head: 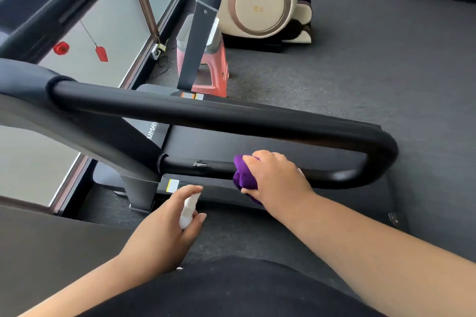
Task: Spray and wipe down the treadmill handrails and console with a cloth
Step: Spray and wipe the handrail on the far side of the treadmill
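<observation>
The purple cloth (243, 175) is bunched in the right hand (275, 177), fingers wrapped over it and pressed onto the lower handrail bar (206, 168), left of the bend. I'd say keep the cloth wrapped right round the bar and drag along its length, including that scuffed patch further left, then do the upper handrail (206, 113) above the hand. Left hand (164, 224), nearer the body, grips a small white spray bottle (189, 210); can't tell how much liquid is left in it.

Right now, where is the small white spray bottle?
In the head view, lower centre-left: the left hand holds the small white spray bottle below the lower black handrail bar, left of the purple cloth.
</observation>
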Action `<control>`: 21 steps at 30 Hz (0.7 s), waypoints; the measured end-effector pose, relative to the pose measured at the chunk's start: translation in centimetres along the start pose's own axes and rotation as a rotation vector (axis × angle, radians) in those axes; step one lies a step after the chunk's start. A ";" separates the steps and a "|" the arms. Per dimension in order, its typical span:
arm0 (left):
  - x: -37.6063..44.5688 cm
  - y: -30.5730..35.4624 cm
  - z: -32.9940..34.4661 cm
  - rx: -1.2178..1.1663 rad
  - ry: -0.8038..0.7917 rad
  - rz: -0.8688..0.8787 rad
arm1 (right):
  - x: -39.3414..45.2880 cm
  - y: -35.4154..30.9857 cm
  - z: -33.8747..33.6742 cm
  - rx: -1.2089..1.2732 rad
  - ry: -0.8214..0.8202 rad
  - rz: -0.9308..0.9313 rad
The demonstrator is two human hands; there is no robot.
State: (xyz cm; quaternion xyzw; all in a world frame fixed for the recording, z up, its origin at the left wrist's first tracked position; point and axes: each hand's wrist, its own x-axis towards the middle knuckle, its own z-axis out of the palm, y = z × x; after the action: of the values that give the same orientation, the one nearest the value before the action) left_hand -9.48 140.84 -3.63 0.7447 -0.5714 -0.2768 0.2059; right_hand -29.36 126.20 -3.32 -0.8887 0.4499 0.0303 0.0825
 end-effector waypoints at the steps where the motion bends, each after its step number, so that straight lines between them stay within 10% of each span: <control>1: -0.2 -0.4 -0.1 0.009 -0.003 -0.006 | 1.1 -1.6 0.3 0.002 0.009 -0.036; 10: -1.6 -3.1 -1.7 0.045 0.039 -0.065 | 7.9 -11.3 2.5 -0.063 0.021 -0.203; 21: -1.5 -4.3 -2.1 -0.012 -0.005 -0.040 | 4.2 -6.7 1.3 -0.101 -0.090 -0.079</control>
State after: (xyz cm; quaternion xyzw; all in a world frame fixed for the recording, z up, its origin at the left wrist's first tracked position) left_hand -5.29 143.44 -4.45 0.7539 -0.5552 -0.2861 0.2037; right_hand -21.41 126.96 -4.30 -0.9065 0.4083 0.0899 0.0588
